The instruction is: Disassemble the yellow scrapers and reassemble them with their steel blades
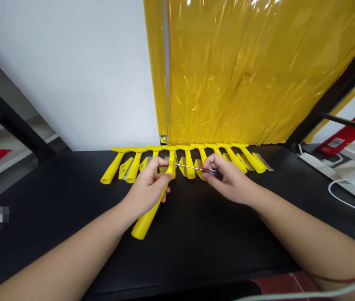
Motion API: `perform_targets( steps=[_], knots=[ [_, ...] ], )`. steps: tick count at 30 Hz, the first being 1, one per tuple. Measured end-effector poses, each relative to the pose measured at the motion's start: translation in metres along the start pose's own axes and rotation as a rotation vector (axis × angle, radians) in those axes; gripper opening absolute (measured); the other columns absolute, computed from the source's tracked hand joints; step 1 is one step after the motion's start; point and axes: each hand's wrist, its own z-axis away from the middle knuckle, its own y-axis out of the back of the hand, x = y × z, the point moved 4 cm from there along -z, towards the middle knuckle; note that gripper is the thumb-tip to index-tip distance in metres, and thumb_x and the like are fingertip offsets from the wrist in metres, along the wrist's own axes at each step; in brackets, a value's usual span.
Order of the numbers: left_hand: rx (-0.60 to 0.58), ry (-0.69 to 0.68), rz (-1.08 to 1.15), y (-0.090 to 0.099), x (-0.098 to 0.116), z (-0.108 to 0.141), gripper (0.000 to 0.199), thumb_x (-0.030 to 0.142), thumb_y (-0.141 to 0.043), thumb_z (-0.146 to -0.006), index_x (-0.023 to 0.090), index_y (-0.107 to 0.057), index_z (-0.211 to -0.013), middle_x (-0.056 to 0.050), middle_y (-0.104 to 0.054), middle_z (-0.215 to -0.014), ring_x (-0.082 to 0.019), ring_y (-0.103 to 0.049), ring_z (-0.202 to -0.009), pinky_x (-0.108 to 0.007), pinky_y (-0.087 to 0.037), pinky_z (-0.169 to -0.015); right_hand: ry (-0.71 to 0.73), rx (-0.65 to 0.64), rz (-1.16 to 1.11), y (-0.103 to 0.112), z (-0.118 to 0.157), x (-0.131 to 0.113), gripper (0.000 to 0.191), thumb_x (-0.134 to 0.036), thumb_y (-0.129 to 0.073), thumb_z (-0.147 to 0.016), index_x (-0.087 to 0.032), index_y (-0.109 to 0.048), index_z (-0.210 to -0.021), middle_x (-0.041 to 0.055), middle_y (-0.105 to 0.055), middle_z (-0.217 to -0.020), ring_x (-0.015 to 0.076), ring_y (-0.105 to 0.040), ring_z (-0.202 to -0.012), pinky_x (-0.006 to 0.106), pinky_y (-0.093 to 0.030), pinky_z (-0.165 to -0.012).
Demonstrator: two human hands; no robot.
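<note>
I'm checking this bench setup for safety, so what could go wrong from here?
The screwdriver tip sits at the head of the yellow plastic handle, right beside the left hand, so a slip could jab it. The right hand also works close to the loose metal-edged pieces, which might cut or get knocked.

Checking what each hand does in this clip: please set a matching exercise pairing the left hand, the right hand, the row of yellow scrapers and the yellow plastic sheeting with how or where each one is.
Column 1
1. left hand
2. right hand
3. row of yellow scrapers
4. yellow plastic sheeting

Column 2
A. Hanging beside the white wall
B. Holding a screwdriver
C. Lying along the back of the black table
D. Holding a yellow scraper

Pairs: 1-D; 2-B; 3-C; 4-A
</note>
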Motion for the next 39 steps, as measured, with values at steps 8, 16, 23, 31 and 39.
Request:
perform_targets(
  steps=[8,16,23,31,39],
  knots=[
    [0.000,-0.082,-0.007,0.000,-0.001,-0.007,0.025,0.026,-0.063,-0.089,0.025,-0.047,-0.108,0.007,-0.056,-0.070,-0.011,-0.060,-0.047,-0.019,-0.048,-0.038,-0.120,0.068,0.189,0.005,-0.008,0.010,0.038,-0.044,-0.044,-0.107,-0.021,-0.063,-0.085,0.0044,-0.066,-0.079,0.0201,-0.060,-0.074,0.034,-0.042,-0.071],
    [0.065,-0.180,-0.007,0.002,0.001,-0.011,0.026,0.026,-0.064,-0.088,0.023,-0.048,-0.107,-0.001,-0.063,-0.096,-0.009,-0.064,-0.052,-0.017,-0.047,-0.038,-0.078,0.200,0.173,0.009,-0.003,-0.004,0.021,-0.043,-0.061,-0.099,-0.023,-0.056,-0.098,-0.0013,-0.059,-0.073,0.0162,-0.050,-0.062,0.031,-0.038,-0.063],
    [0.062,-0.189,-0.004,-0.002,0.001,-0.010,0.025,0.025,-0.064,-0.087,0.024,-0.049,-0.107,0.001,-0.063,-0.090,-0.010,-0.063,-0.050,-0.019,-0.046,-0.038,-0.155,0.225,0.193,0.016,-0.012,-0.007,0.038,-0.053,-0.048,-0.104,-0.022,-0.060,-0.086,0.0008,-0.059,-0.068,0.0180,-0.053,-0.062,0.032,-0.039,-0.063],
    [0.096,-0.186,0.021,0.006,-0.005,-0.016,0.025,0.027,-0.065,-0.087,0.024,-0.048,-0.106,-0.005,-0.060,-0.120,-0.008,-0.064,-0.052,-0.020,-0.048,-0.035,-0.091,0.335,0.146,0.009,-0.015,-0.001,0.034,-0.052,-0.055,-0.101,-0.023,-0.057,-0.084,-0.0006,-0.054,-0.069,0.0169,-0.048,-0.063,0.031,-0.037,-0.062],
    [0.051,-0.172,0.021,0.006,-0.005,-0.013,0.027,0.029,-0.066,-0.087,0.025,-0.046,-0.106,0.003,-0.058,-0.085,-0.011,-0.063,-0.052,-0.018,-0.049,-0.037,-0.017,0.162,-0.074,-0.010,-0.004,0.021,0.027,-0.049,-0.061,-0.100,-0.025,-0.049,-0.107,-0.0053,-0.047,-0.073,0.0146,-0.044,-0.062,0.029,-0.038,-0.061]
  ],
)
